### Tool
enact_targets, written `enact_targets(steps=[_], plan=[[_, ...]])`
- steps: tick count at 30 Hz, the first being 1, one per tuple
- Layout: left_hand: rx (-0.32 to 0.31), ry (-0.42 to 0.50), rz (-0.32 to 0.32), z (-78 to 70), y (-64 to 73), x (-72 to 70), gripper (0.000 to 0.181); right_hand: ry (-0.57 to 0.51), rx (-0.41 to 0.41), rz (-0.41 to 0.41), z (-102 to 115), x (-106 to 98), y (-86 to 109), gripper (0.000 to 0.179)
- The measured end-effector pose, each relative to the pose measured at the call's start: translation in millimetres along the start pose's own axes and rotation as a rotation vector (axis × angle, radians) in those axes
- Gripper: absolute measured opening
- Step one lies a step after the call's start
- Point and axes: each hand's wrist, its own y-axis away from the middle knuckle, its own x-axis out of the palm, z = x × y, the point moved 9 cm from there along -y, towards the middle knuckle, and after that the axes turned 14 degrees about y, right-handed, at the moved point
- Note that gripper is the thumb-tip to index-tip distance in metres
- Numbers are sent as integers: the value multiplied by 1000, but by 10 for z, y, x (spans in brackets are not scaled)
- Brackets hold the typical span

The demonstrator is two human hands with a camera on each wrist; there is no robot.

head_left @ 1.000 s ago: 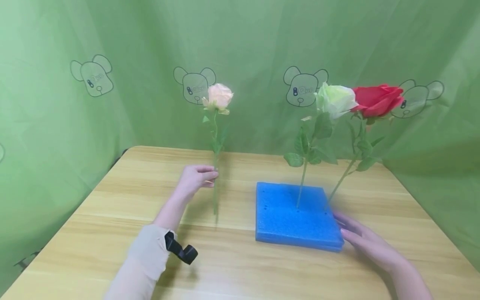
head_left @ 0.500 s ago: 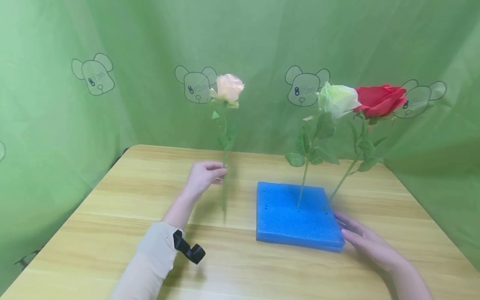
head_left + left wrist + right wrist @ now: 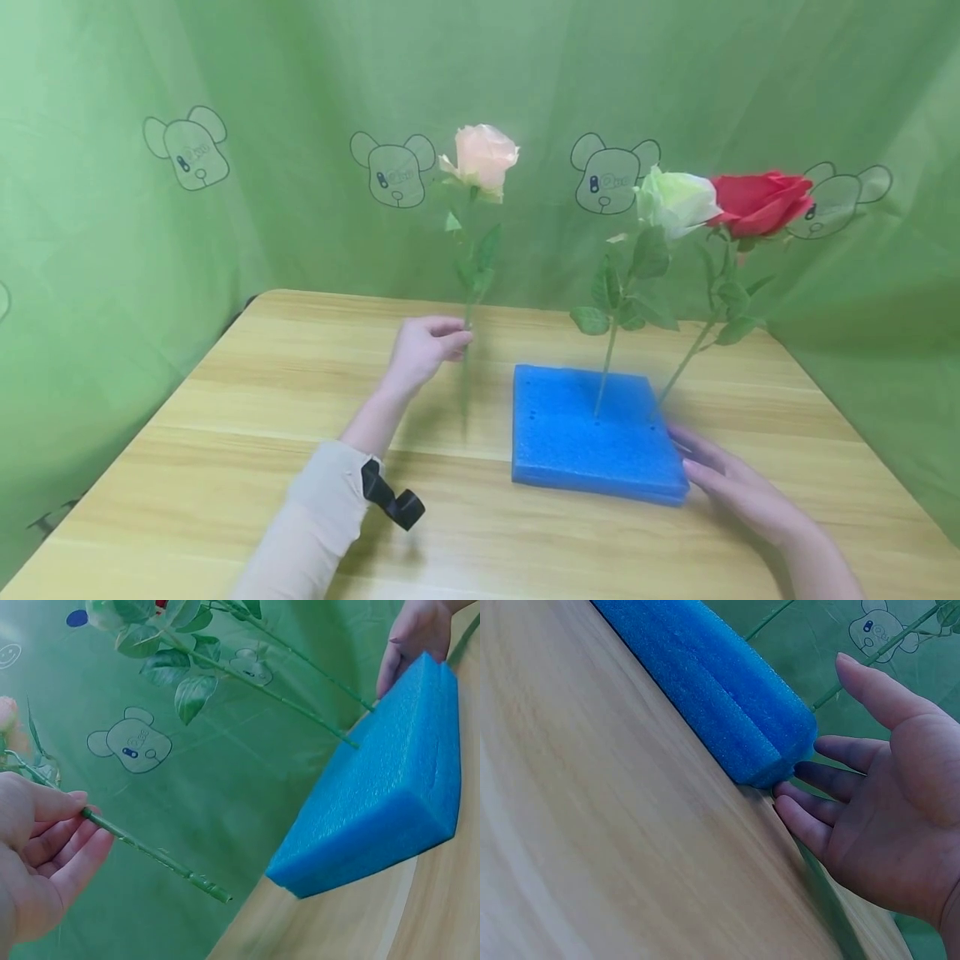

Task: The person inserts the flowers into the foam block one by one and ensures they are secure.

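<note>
My left hand (image 3: 427, 350) pinches the green stem of a pale pink artificial rose (image 3: 486, 158) between thumb and fingers. In the left wrist view the stem's bare lower end (image 3: 172, 864) sticks out past the fingertips, left of the blue foam block (image 3: 375, 787). The bloom stands upright above the hand. My right hand (image 3: 738, 487) is at the right side of the foam block (image 3: 585, 454), its fingertips right at the edge and its thumb apart from them. A white-green rose (image 3: 675, 202) and a red rose (image 3: 761, 202) stand in the block, the red one leaning right.
The block lies on a wooden table (image 3: 225, 467), with several small holes in its top. A green curtain (image 3: 495, 67) printed with bear faces surrounds the table at the back and sides. A black strap piece (image 3: 393, 496) juts from the left wrist.
My left hand has moved right and slightly away with the pink rose, bringing it nearer the block, and the bloom has risen. The right hand and the block have stayed in place.
</note>
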Motion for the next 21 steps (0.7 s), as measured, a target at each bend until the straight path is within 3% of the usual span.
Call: enact_targets(steps=[14,21], plan=[[86,-3,55,-91,-16,318,23,13,-18,-8,4,-4,-3,52],[90,13,89,-17,-24,471,23,14,-37,-10,15,-7,0,51]])
